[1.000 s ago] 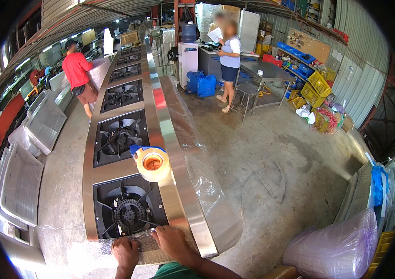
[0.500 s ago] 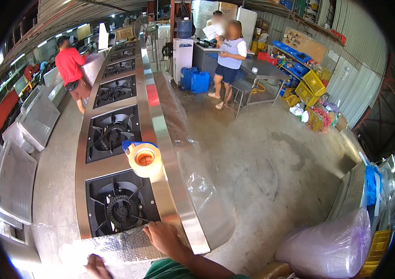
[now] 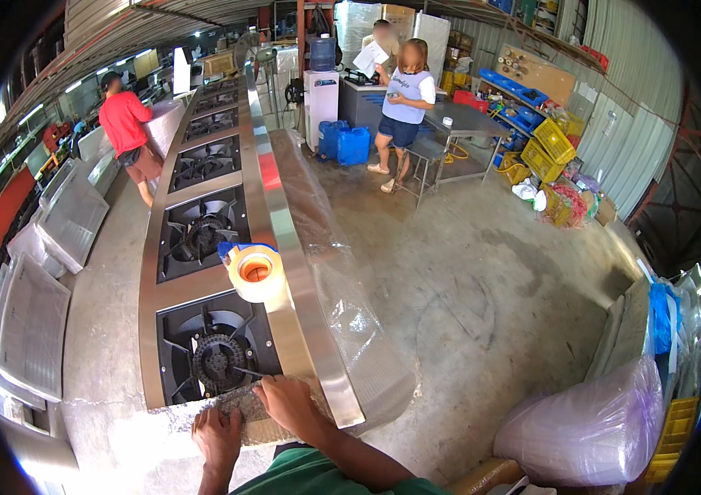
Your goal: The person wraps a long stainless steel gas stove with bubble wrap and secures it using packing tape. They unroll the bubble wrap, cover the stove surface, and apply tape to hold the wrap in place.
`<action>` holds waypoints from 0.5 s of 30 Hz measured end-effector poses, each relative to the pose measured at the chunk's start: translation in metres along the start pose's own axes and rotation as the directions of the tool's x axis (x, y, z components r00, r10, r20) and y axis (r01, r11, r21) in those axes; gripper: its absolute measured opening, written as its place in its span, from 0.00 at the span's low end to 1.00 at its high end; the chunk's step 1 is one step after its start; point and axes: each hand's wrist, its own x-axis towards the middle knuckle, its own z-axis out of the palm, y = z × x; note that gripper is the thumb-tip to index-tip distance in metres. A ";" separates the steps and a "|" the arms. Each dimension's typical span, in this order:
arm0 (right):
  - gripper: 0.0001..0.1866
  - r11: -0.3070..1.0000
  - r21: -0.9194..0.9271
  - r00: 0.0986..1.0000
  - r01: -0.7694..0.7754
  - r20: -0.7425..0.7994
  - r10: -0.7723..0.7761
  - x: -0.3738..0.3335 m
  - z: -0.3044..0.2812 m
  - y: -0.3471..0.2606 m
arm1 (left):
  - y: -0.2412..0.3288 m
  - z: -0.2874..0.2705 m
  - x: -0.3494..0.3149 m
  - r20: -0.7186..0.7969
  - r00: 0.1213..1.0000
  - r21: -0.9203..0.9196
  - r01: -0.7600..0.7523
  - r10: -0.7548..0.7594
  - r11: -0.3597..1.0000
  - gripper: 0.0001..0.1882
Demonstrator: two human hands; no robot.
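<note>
Right up close, both bare hands were down on the bubble wrap (image 3: 261, 429) along the near edge of the long steel stove (image 3: 194, 290)! The left hand (image 3: 217, 433) had its fingers bent over the wrap, left of the other; the right hand (image 3: 289, 404) lay just beside the near burner's (image 3: 217, 359) right-hand near corner, fingers curled. Was either one pinching the wrap? I could not tell, with the undersides hidden. Beyond them, there sat the tape roll (image 3: 261, 290), past that burner and toward the stove's right edge, a blue piece at its side. Off that right edge spread a clear plastic sheet (image 3: 367, 346). Farther up, a person in red (image 3: 124, 124) stood by the left edge, and a person in pale blue (image 3: 404, 95) stood beside a metal table (image 3: 470, 124).
</note>
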 end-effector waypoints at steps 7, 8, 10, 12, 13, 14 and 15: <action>0.17 1.000 -0.011 1.000 -0.009 -0.010 0.009 -0.001 0.006 0.001 | -0.009 0.010 0.002 -0.039 0.997 -0.032 0.059 -0.060 0.998 0.20; 0.17 1.000 -0.010 1.000 -0.010 0.003 0.010 0.001 0.004 0.000 | -0.012 0.012 0.001 -0.052 0.996 -0.051 0.063 -0.066 0.997 0.19; 0.17 1.000 -0.010 0.999 -0.024 0.036 0.024 0.002 0.000 0.000 | -0.013 0.012 0.000 -0.064 0.995 -0.090 0.072 -0.078 0.993 0.19; 0.17 1.000 -0.017 1.000 -0.018 0.013 0.018 0.003 0.002 0.001 | -0.012 0.010 0.003 -0.041 0.995 -0.108 0.091 -0.096 0.990 0.19; 0.17 1.000 -0.021 1.000 -0.013 0.000 0.013 0.003 0.003 0.002 | -0.011 0.009 0.004 -0.031 0.994 -0.118 0.099 -0.104 0.988 0.19; 0.18 1.000 -0.025 1.000 -0.019 0.016 0.019 0.002 0.003 0.003 | -0.012 0.010 0.005 -0.040 0.995 -0.112 0.090 -0.095 0.990 0.19; 0.18 0.999 -0.027 0.999 -0.023 0.032 0.024 0.000 0.003 0.001 | -0.014 0.011 0.003 -0.049 0.995 -0.104 0.082 -0.088 0.991 0.19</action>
